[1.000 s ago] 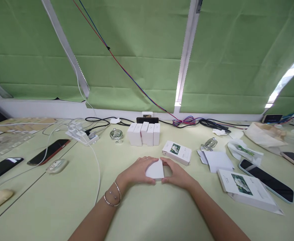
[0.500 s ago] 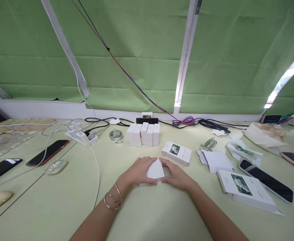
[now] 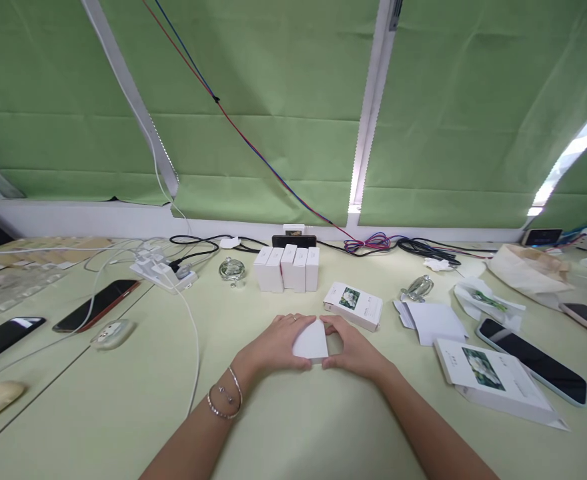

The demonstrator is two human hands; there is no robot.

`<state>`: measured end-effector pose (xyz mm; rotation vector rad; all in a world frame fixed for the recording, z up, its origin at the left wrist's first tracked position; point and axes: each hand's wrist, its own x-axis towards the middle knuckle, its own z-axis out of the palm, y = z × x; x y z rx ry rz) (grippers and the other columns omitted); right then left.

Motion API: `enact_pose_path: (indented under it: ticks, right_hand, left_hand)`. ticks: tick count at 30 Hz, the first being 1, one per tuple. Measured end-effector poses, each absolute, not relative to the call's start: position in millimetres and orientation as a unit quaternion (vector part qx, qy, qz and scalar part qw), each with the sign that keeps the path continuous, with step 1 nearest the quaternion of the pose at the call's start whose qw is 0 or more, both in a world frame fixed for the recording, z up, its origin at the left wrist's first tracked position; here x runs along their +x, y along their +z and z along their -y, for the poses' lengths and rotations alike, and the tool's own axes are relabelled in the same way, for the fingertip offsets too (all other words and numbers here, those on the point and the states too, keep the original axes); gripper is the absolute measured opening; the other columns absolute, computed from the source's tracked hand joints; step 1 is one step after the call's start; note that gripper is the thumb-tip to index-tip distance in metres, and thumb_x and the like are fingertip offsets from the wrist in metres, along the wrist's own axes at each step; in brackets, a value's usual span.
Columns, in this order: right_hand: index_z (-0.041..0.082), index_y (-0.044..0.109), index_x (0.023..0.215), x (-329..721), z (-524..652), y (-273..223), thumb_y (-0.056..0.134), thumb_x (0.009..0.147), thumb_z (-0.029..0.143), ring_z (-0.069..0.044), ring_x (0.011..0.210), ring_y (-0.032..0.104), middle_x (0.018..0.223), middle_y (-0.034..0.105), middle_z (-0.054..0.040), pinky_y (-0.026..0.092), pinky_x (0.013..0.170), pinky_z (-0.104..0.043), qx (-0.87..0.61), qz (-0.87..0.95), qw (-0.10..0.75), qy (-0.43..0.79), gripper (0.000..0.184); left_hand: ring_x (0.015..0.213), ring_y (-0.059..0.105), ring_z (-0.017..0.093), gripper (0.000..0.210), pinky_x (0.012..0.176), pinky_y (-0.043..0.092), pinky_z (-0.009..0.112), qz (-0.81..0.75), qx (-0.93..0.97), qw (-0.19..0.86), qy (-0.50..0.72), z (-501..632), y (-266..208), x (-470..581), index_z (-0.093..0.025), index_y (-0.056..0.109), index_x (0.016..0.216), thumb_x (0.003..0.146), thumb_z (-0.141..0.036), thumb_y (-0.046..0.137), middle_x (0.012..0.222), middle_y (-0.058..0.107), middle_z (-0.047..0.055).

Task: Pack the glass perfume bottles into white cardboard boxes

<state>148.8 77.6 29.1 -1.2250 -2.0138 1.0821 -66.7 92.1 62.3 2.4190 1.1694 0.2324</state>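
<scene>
On the table, between my two hands, lies a small white rectangular stack of cards or flat box (image 3: 310, 343); which of the two I cannot tell. My left hand (image 3: 277, 343) grips its left side, fingers at the far edge and thumb at the near edge. My right hand (image 3: 354, 348) curves round its right side, with thumb and fingertips at the near and far corners and a gap under the palm. Just beyond my right hand lies a white box with a flower picture (image 3: 353, 305). Several white upright boxes (image 3: 287, 269) stand in a row farther back.
At right lie an open flower-print box (image 3: 493, 380), a phone (image 3: 533, 360), folded white papers (image 3: 436, 321) and a glass ornament (image 3: 417, 288). Another glass piece (image 3: 232, 269), a power strip (image 3: 163, 270) and a white cable (image 3: 193, 327) lie at left. Bundled cables (image 3: 431, 248) run along the back.
A white edge that stuck out under my left hand no longer shows, and the white piece looks squarer. My right fingertips have shifted slightly at its far corner.
</scene>
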Motion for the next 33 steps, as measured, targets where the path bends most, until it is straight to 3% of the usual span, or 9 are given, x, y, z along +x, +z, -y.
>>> enact_pose_path:
  ticks: [8, 13, 15, 19, 23, 33]
  right_hand:
    - [0.022, 0.039, 0.131, 150, -78, 27, 0.078, 0.056, 0.031, -0.022, 0.109, 0.051, 0.125, 0.047, -0.0067, 0.041, 0.097, -0.038, -0.456, 0.754, 0.254, 0.398, 0.085]
    - [0.02, 0.04, 0.128, 147, -81, 25, 0.07, 0.063, 0.034, -0.024, 0.116, 0.046, 0.127, 0.041, -0.0083, 0.038, 0.1, -0.038, -0.511, 0.741, 0.27, 0.342, 0.073]
    - [0.02, 0.04, 0.128, 147, -82, 24, 0.067, 0.065, 0.032, -0.024, 0.118, 0.044, 0.127, 0.04, -0.0083, 0.038, 0.101, -0.038, -0.547, 0.719, 0.287, 0.319, 0.07]
    - [0.021, 0.04, 0.127, 148, -84, 22, 0.064, 0.065, 0.032, -0.024, 0.118, 0.044, 0.125, 0.041, -0.0072, 0.039, 0.1, -0.037, -0.58, 0.694, 0.307, 0.297, 0.067]
    - [0.021, 0.04, 0.126, 150, -85, 21, 0.063, 0.066, 0.033, -0.024, 0.116, 0.046, 0.126, 0.042, -0.0077, 0.04, 0.098, -0.036, -0.579, 0.695, 0.304, 0.298, 0.065]
    - [0.023, 0.043, 0.123, 150, -85, 19, 0.062, 0.067, 0.031, -0.024, 0.118, 0.045, 0.127, 0.041, -0.0073, 0.039, 0.099, -0.038, -0.573, 0.705, 0.294, 0.296, 0.06]
  left_hand:
    - [0.118, 0.044, 0.03, 0.08, 0.1, 0.032, 0.04, -0.412, 0.88, 0.223, 0.079, -92, 62, -67, -0.024, 0.039, 0.133, 0.063, -0.045, 0.07, 0.131, 0.05, 0.006]
    - [0.13, 0.029, 0.03, 0.067, 0.107, 0.023, 0.044, -0.462, 0.866, 0.125, 0.145, -98, 47, -68, -0.024, 0.041, 0.131, 0.071, -0.039, 0.064, 0.142, 0.037, 0.008]
    - [0.129, 0.03, 0.029, 0.063, 0.105, 0.025, 0.045, -0.503, 0.839, 0.105, 0.178, -104, 42, -72, -0.024, 0.04, 0.131, 0.074, -0.038, 0.061, 0.141, 0.038, 0.009]
    - [0.112, 0.048, 0.027, 0.057, 0.098, 0.034, 0.042, -0.562, 0.776, 0.189, 0.215, -113, 40, -84, -0.021, 0.037, 0.132, 0.08, -0.039, 0.052, 0.116, 0.057, 0.009]
    - [0.094, 0.058, 0.02, 0.053, 0.089, 0.042, 0.033, -0.541, 0.733, 0.325, 0.255, -116, 39, -91, -0.021, 0.034, 0.133, 0.083, -0.033, 0.047, 0.099, 0.061, 0.004]
    - [0.094, 0.058, 0.021, 0.052, 0.09, 0.042, 0.034, -0.498, 0.733, 0.378, 0.269, -116, 42, -92, -0.022, 0.041, 0.127, 0.079, -0.037, 0.054, 0.09, 0.061, 0.002]
